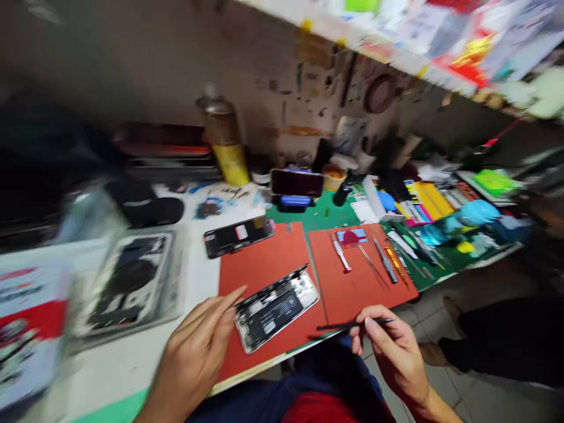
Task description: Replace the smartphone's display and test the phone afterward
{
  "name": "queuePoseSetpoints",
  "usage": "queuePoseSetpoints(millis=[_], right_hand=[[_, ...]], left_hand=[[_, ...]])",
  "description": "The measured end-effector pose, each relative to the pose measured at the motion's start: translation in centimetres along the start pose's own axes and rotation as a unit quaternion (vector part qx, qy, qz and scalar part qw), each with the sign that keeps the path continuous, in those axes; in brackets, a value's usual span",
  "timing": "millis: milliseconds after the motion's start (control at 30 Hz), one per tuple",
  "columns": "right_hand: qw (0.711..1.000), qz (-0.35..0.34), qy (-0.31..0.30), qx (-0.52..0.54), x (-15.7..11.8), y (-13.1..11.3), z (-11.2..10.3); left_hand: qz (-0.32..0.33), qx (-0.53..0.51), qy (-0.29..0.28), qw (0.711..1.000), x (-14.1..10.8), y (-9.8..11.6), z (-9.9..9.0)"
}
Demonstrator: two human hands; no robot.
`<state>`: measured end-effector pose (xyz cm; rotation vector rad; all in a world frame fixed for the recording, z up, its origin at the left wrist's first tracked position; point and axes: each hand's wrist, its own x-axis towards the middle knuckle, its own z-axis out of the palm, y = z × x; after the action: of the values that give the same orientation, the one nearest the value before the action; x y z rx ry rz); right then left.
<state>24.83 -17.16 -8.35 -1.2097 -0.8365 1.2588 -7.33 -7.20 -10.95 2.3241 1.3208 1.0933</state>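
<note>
An opened phone body (277,308) with a black battery and exposed inner parts lies tilted on a red-orange mat (247,267). At its left end is my left hand (198,346), fingers stretched out and nothing seen in them; whether the fingertips touch the phone is unclear. My right hand (390,346), near the table's front edge, pinches a thin black tool (337,326) that points left toward the phone. A detached phone screen (238,235), dark side parts showing, rests across the mat's upper left edge.
A second red mat (326,288) holds a screwdriver (340,254), tweezers and pens. Behind stand a propped-up phone (297,183) and a yellow-labelled bottle (224,141). At left lies a tray of parts (130,282). A person's legs (502,341) show at right.
</note>
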Motion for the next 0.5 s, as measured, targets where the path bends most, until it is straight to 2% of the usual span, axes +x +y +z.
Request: queuePoseSetpoints(millis=[67, 167, 367, 500], right_hand=[[1.0, 0.004, 0.003, -0.001, 1.1, 0.2, 1.4], [1.0, 0.001, 0.01, -0.017, 2.1, 0.4, 2.6], [0.999, 0.001, 0.021, -0.027, 3.9, 0.3, 3.3], [0.999, 0.003, 0.049, -0.018, 5.2, 0.4, 3.4]], left_hand=[[-0.016, 0.011, -0.021, 1.0, -1.0, -0.2, -0.1], [-0.024, -0.001, -0.02, 1.0, -0.9, -0.1, 0.2], [-0.037, -0.011, -0.008, 0.999, -0.6, 0.4, 0.4], [-0.029, -0.001, 0.007, 1.0, -0.6, 0.5, 0.4]])
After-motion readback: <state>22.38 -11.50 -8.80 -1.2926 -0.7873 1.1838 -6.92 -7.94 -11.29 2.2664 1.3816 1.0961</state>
